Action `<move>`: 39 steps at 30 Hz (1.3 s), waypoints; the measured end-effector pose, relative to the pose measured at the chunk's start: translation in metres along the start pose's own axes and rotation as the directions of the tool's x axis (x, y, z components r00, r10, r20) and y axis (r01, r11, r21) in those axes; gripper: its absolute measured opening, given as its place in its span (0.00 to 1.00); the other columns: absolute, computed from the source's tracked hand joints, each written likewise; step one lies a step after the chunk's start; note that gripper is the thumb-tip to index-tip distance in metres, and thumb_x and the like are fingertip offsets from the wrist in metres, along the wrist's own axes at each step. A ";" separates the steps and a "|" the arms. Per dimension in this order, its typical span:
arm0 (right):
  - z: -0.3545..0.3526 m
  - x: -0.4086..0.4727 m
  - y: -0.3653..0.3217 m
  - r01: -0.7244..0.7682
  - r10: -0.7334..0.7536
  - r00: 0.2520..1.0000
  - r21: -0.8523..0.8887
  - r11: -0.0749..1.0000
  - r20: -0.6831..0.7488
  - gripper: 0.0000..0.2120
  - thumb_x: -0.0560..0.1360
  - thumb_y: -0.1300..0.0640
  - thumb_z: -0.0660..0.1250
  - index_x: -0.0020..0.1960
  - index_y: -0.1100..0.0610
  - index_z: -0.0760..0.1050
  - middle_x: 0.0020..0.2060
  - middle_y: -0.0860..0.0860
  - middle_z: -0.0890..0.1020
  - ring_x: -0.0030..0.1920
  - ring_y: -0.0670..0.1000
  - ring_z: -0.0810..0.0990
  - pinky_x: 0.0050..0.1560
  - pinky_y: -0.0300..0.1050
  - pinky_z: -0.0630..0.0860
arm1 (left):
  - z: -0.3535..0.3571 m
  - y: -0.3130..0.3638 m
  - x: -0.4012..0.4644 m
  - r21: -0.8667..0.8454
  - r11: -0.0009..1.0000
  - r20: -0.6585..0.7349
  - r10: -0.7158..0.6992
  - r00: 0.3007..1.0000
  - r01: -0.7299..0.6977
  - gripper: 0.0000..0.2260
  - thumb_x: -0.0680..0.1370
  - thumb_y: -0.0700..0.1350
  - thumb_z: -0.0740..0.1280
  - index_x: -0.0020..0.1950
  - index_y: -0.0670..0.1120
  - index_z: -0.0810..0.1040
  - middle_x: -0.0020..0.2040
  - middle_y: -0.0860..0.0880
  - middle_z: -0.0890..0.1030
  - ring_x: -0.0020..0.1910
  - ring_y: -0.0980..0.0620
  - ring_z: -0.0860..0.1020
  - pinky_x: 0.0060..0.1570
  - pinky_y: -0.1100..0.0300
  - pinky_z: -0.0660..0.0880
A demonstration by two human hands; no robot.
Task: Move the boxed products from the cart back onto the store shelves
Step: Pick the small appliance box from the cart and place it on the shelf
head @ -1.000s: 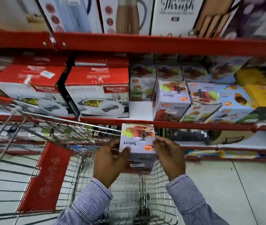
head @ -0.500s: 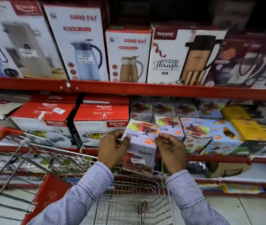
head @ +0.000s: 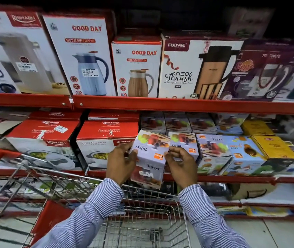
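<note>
Holding the small lilac cardboard juicer box (head: 149, 158) between both hands, I have it up over the wire shopping cart (head: 142, 212) and level with the red metal middle shelf (head: 232, 179). My left hand (head: 120, 162) cups the box's left face, fingers lying together and flat against the card. My right hand (head: 181, 166) takes the opposite side, its fingertips (head: 171, 153) curled and pinching the top right edge. I grip from both sides so the box stays square while it goes in. It is tilted, its top leaning toward the shelf, which I judge suits sliding it into the gap between the red-and-white casserole box (head: 105, 140) and the matching juicer box (head: 183, 144) already shelved just beside it. Putting it there keeps like with like. I cannot tell whether its far corner already touches the shelf.
</note>
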State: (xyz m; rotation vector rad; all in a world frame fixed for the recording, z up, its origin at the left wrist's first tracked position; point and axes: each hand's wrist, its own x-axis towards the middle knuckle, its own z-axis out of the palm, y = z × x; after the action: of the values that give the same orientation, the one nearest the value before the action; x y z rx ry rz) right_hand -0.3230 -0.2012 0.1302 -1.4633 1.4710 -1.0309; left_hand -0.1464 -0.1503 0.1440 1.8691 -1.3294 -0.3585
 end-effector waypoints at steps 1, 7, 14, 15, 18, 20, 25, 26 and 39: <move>0.000 0.001 0.000 0.000 0.000 1.000 0.001 1.000 0.010 0.11 0.72 0.51 0.71 0.55 0.49 0.79 0.44 0.41 0.82 0.39 0.35 0.78 0.42 0.37 0.77 | 0.000 0.001 -0.002 0.003 1.000 -0.012 0.013 1.000 -0.013 0.14 0.77 0.44 0.66 0.62 0.44 0.79 0.55 0.45 0.83 0.51 0.47 0.80 0.52 0.56 0.77; -0.005 0.011 -0.002 0.024 -0.022 0.995 -0.018 1.000 0.098 0.11 0.74 0.52 0.69 0.57 0.48 0.78 0.44 0.38 0.80 0.41 0.35 0.77 0.45 0.36 0.76 | 0.006 -0.002 -0.011 0.017 0.999 -0.065 0.042 0.997 -0.041 0.15 0.77 0.43 0.66 0.63 0.45 0.79 0.53 0.44 0.82 0.46 0.52 0.77 0.49 0.60 0.74; -0.006 0.034 0.002 0.012 -0.006 0.993 -0.044 0.999 0.119 0.13 0.76 0.57 0.67 0.60 0.50 0.77 0.53 0.46 0.82 0.41 0.43 0.80 0.48 0.42 0.75 | 0.028 0.003 -0.003 -0.051 0.997 -0.037 -0.057 0.998 0.055 0.18 0.77 0.39 0.66 0.67 0.46 0.76 0.61 0.43 0.79 0.49 0.53 0.76 0.55 0.62 0.73; -0.005 0.037 0.004 0.014 -0.008 0.994 -0.057 0.998 0.108 0.13 0.76 0.57 0.67 0.60 0.50 0.77 0.55 0.47 0.82 0.40 0.46 0.80 0.48 0.42 0.75 | 0.031 0.004 -0.001 -0.052 0.997 -0.035 -0.066 0.997 0.065 0.18 0.77 0.38 0.66 0.67 0.45 0.75 0.62 0.44 0.78 0.50 0.55 0.75 0.55 0.64 0.71; -0.004 0.045 0.006 0.007 0.001 0.997 -0.098 0.995 0.083 0.13 0.75 0.57 0.67 0.60 0.51 0.77 0.56 0.48 0.82 0.40 0.49 0.80 0.46 0.41 0.74 | 0.042 0.003 0.004 -0.077 0.993 -0.026 -0.096 0.995 0.094 0.19 0.76 0.37 0.66 0.67 0.45 0.75 0.62 0.45 0.79 0.58 0.48 0.78 0.59 0.63 0.72; -0.004 0.050 0.007 -0.018 0.028 0.996 -0.121 0.992 0.081 0.13 0.75 0.57 0.67 0.60 0.51 0.77 0.56 0.49 0.82 0.42 0.49 0.79 0.46 0.40 0.72 | 0.050 -0.001 0.008 -0.075 0.991 -0.018 -0.109 0.994 0.107 0.20 0.76 0.38 0.67 0.67 0.47 0.75 0.62 0.45 0.80 0.56 0.46 0.80 0.59 0.55 0.77; 0.004 0.059 0.012 -0.026 0.049 0.992 -0.195 0.980 0.112 0.14 0.75 0.60 0.67 0.60 0.55 0.77 0.55 0.51 0.82 0.48 0.48 0.78 0.48 0.38 0.72 | 0.063 -0.012 0.013 -0.083 0.983 -0.018 -0.164 0.986 0.162 0.20 0.76 0.38 0.66 0.68 0.48 0.75 0.62 0.44 0.81 0.54 0.46 0.81 0.57 0.52 0.79; 0.005 0.061 0.014 -0.022 0.048 0.992 -0.215 0.976 0.114 0.13 0.75 0.61 0.67 0.59 0.56 0.78 0.54 0.52 0.83 0.48 0.49 0.78 0.49 0.38 0.72 | 0.065 -0.012 0.013 -0.091 0.981 -0.018 -0.174 0.985 0.172 0.20 0.76 0.37 0.67 0.68 0.47 0.75 0.62 0.44 0.81 0.54 0.46 0.81 0.58 0.56 0.77; 0.016 0.097 0.016 0.292 -0.074 0.948 -0.751 0.592 0.311 0.23 0.72 0.47 0.67 0.63 0.57 0.72 0.59 0.56 0.74 0.60 0.58 0.74 0.56 0.50 0.77 | 0.080 -0.021 0.021 -0.263 0.894 -0.063 -0.390 0.919 0.362 0.11 0.74 0.43 0.71 0.56 0.46 0.83 0.46 0.48 0.87 0.38 0.57 0.81 0.43 0.72 0.75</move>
State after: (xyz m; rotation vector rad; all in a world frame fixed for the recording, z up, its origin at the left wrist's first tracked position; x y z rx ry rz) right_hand -0.3141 -0.2988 0.1103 -2.3197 1.6951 -0.2161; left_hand -0.1744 -0.2016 0.0819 1.8957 -0.7979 -0.5798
